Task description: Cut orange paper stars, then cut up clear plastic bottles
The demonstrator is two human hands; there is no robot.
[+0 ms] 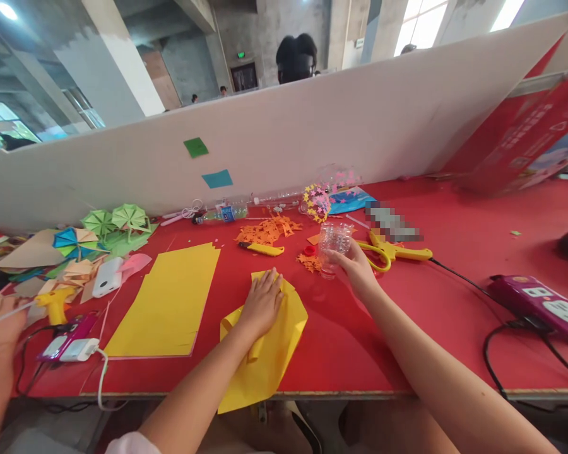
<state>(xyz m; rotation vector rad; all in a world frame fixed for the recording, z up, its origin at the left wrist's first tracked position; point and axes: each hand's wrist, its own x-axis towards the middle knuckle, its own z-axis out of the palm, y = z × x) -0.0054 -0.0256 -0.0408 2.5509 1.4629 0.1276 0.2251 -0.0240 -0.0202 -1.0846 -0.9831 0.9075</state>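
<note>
— Across the red desk (435,340), in the head view: crowded?

— Crowded, yes. Left of the right grip (355,268): a red ring (310,251) and orange scraps (269,231). Beyond the left grip (264,302), a yellow cutter (264,250). Just right of the right grip, a corded yellow tool (411,253). Far left, another person's hand (2,318) near a yellow glue gun (54,306).

— Counted?

— One clear plastic piece (330,239), one loose yellow sheet (288,318), one yellow stack (168,302), one cutter, two heaps of scraps, two purple power strips (539,306); on the white partition (312,120), one green square (196,147) and one blue (217,179).

— Grips?

— Right clamped on the clear plastic piece, over the desk beside the smaller heap; left flat on the loose yellow sheet, clamped on nothing.

— Pointing which way?

— Clear piece nearly upright along its long axis, top leaning slightly right. Sheet running lengthwise away from the body, slightly rightward, curled at left, near end overhanging the desk's edge.
</note>
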